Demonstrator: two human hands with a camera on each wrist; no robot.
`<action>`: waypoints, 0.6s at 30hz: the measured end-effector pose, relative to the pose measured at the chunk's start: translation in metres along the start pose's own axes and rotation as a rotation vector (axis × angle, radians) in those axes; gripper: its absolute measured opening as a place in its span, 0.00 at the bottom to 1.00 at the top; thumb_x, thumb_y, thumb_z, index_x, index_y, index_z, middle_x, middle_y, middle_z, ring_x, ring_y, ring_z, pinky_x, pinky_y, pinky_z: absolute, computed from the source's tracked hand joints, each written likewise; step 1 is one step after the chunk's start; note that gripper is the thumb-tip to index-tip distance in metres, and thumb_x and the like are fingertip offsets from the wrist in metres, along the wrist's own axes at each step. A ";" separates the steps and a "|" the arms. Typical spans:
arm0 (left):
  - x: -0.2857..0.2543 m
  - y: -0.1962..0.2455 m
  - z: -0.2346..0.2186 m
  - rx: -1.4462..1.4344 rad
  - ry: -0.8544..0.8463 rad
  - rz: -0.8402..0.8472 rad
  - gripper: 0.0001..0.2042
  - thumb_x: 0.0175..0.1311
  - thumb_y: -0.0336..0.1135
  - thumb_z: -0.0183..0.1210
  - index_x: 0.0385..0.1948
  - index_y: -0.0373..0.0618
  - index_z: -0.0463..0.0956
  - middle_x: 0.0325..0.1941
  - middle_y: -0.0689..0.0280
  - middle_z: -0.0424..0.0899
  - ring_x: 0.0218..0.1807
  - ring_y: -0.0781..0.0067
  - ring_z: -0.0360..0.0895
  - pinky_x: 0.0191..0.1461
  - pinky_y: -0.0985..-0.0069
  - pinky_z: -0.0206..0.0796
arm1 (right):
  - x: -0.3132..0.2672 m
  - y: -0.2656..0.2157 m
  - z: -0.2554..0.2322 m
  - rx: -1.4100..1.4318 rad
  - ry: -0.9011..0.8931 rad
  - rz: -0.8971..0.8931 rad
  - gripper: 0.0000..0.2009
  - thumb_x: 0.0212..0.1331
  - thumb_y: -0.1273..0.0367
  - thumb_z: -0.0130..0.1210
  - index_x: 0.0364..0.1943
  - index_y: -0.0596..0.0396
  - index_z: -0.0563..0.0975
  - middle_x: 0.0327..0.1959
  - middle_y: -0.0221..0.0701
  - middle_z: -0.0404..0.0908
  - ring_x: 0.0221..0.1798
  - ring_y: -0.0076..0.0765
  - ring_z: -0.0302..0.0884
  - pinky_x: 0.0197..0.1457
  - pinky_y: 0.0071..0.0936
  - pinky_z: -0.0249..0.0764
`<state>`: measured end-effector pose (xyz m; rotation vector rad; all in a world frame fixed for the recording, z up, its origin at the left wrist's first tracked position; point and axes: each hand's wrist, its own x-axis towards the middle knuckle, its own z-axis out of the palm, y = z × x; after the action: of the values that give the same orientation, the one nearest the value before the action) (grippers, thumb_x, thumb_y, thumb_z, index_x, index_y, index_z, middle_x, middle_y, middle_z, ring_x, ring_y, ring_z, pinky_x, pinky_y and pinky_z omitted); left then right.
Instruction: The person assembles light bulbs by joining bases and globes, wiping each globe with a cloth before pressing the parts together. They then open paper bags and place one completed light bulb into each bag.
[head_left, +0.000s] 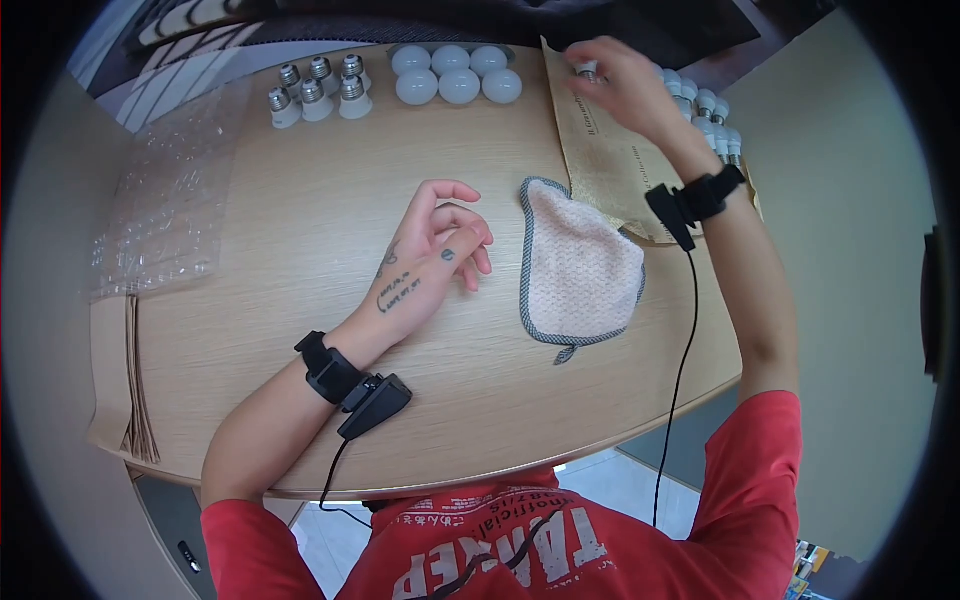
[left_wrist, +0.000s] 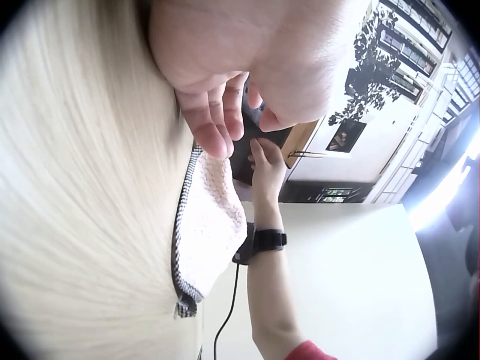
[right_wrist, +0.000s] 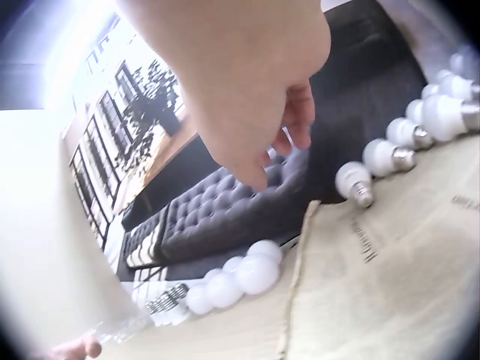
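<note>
My right hand (head_left: 630, 90) hovers over the far right of the table, with fingers loosely bent and nothing visible in them. In the head view, a small light bulb (head_left: 587, 70) shows between its thumb and fingers. The right wrist view has that bulb (right_wrist: 354, 184) lying on printed brown paper (right_wrist: 390, 247), apart from the hand. My left hand (head_left: 425, 255) rests on its side at mid-table, fingers loosely curled, holding nothing. Right of it lies a pale pink cloth (head_left: 580, 265) with grey checked trim and a hanging loop, overlapping the paper's edge.
Several round white bulbs (head_left: 459, 86) stand in rows at the back middle. Left of them, several bulbs (head_left: 314, 100) stand with screw bases up. More small bulbs (head_left: 720, 135) lie at the right. Clear plastic packaging (head_left: 165, 200) and folded brown paper (head_left: 120, 380) lie at the left.
</note>
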<state>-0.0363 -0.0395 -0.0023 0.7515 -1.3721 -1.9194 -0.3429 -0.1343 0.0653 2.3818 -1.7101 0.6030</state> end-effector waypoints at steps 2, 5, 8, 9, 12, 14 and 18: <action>0.000 0.000 -0.001 -0.012 0.001 0.005 0.14 0.72 0.30 0.49 0.56 0.44 0.61 0.39 0.64 0.76 0.35 0.77 0.77 0.34 0.81 0.70 | 0.012 -0.027 0.013 -0.043 -0.107 -0.108 0.21 0.56 0.65 0.65 0.54 0.51 0.77 0.52 0.38 0.79 0.49 0.48 0.78 0.52 0.38 0.75; 0.000 -0.002 -0.003 -0.040 0.002 0.016 0.14 0.72 0.31 0.48 0.55 0.44 0.61 0.39 0.64 0.76 0.35 0.77 0.77 0.34 0.81 0.70 | 0.023 -0.032 0.041 -0.017 -0.130 -0.139 0.22 0.55 0.65 0.65 0.56 0.49 0.76 0.56 0.39 0.77 0.55 0.50 0.76 0.58 0.39 0.74; 0.000 -0.004 -0.004 -0.062 -0.010 0.025 0.13 0.72 0.31 0.48 0.55 0.43 0.61 0.38 0.64 0.76 0.35 0.77 0.77 0.34 0.81 0.70 | 0.027 -0.028 0.054 -0.026 -0.218 -0.132 0.23 0.55 0.66 0.64 0.57 0.48 0.75 0.57 0.40 0.76 0.60 0.52 0.73 0.62 0.39 0.72; 0.000 -0.004 -0.004 -0.061 -0.014 0.023 0.13 0.73 0.31 0.48 0.55 0.43 0.61 0.38 0.64 0.76 0.34 0.77 0.77 0.34 0.81 0.70 | 0.027 -0.025 0.056 -0.014 -0.224 -0.122 0.23 0.55 0.66 0.64 0.57 0.49 0.74 0.57 0.41 0.76 0.59 0.52 0.74 0.61 0.39 0.72; 0.001 -0.003 -0.004 -0.047 -0.018 0.026 0.13 0.73 0.31 0.48 0.55 0.43 0.61 0.38 0.63 0.76 0.34 0.77 0.77 0.34 0.81 0.70 | 0.026 -0.027 0.055 -0.001 -0.252 -0.085 0.24 0.54 0.67 0.64 0.57 0.49 0.74 0.57 0.41 0.76 0.58 0.53 0.75 0.61 0.39 0.72; 0.001 -0.003 -0.004 -0.038 -0.017 0.028 0.12 0.73 0.31 0.47 0.55 0.43 0.61 0.38 0.63 0.76 0.34 0.77 0.77 0.34 0.81 0.70 | 0.024 -0.028 0.053 -0.019 -0.278 -0.050 0.24 0.54 0.67 0.64 0.57 0.50 0.73 0.57 0.41 0.76 0.57 0.54 0.75 0.60 0.40 0.72; 0.001 -0.002 -0.004 -0.029 -0.012 0.025 0.12 0.73 0.31 0.47 0.54 0.42 0.61 0.38 0.63 0.76 0.34 0.77 0.77 0.33 0.82 0.70 | 0.014 -0.036 0.039 0.050 -0.203 -0.052 0.24 0.53 0.67 0.64 0.55 0.52 0.73 0.54 0.42 0.78 0.54 0.50 0.77 0.57 0.40 0.74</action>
<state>-0.0342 -0.0417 -0.0049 0.7064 -1.3516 -1.9237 -0.2966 -0.1478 0.0397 2.5921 -1.7217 0.4132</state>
